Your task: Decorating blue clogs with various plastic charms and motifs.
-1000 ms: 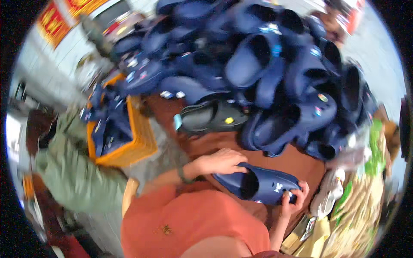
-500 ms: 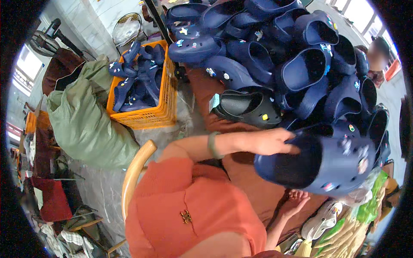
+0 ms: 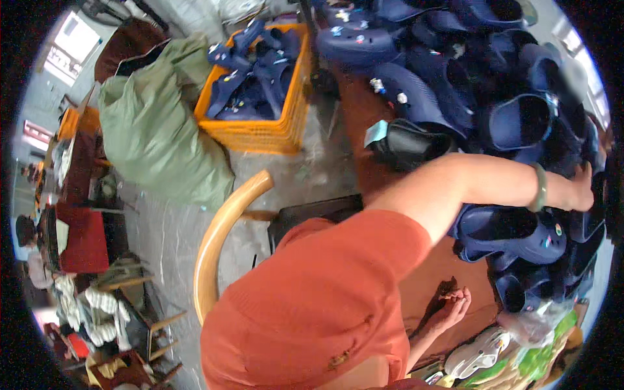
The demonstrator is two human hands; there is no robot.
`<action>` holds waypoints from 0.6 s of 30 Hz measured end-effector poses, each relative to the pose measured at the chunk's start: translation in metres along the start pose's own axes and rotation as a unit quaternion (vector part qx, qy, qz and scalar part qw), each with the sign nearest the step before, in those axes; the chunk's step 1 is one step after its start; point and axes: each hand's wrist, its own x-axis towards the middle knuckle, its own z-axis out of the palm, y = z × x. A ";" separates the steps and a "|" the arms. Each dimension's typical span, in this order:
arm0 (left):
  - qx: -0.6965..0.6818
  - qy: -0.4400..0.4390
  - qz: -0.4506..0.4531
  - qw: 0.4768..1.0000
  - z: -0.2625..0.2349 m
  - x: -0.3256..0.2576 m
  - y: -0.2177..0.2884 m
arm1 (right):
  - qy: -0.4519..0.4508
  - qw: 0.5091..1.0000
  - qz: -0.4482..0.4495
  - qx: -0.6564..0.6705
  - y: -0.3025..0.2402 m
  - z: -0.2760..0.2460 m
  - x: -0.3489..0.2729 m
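My left arm, with a pale bangle at the wrist, reaches far right across the pile of navy clogs (image 3: 416, 97). My left hand (image 3: 575, 188) is at the right edge of the pile beside a dark clog; its fingers are partly hidden and blurred. Below that forearm lies a navy clog (image 3: 513, 234) with small charms. My right hand (image 3: 455, 307) is low over the reddish-brown cloth (image 3: 429, 273), fingers curled together at the tips around something too small to make out. A black clog (image 3: 416, 143) with a pale tag sits above my left arm.
An orange crate (image 3: 260, 133) of navy clogs stands on the floor at upper left, next to a green sack (image 3: 156, 123). A curved wooden chair arm (image 3: 218, 240) is at my left. At lower right lie a white clog (image 3: 478, 354) and clear plastic (image 3: 533, 325).
My left hand has swung right to the pile's edge; the large navy clog it held is no longer visible in it. My right hand's fingers have curled in. The view has shifted.
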 end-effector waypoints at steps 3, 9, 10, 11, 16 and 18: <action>-0.021 0.225 -0.026 0.974 -0.036 0.082 0.029 | -0.128 0.991 -0.019 -0.027 -0.005 0.018 0.037; 0.260 0.145 0.079 0.951 0.008 0.022 -0.005 | -0.036 0.999 0.030 -0.011 -0.004 0.017 0.017; 0.183 0.334 0.070 0.922 -0.103 0.077 0.066 | -0.194 0.980 0.006 -0.031 -0.008 0.054 0.050; 0.258 0.001 0.092 0.962 -0.007 0.007 0.000 | -0.025 0.999 0.037 -0.030 -0.001 0.009 0.019; 0.455 -0.251 0.197 0.831 -0.054 -0.038 0.026 | -0.039 0.995 0.040 -0.080 0.001 0.010 0.015; 0.406 -0.309 0.313 0.801 -0.071 -0.072 0.033 | -0.018 0.997 0.038 -0.059 0.003 0.019 0.013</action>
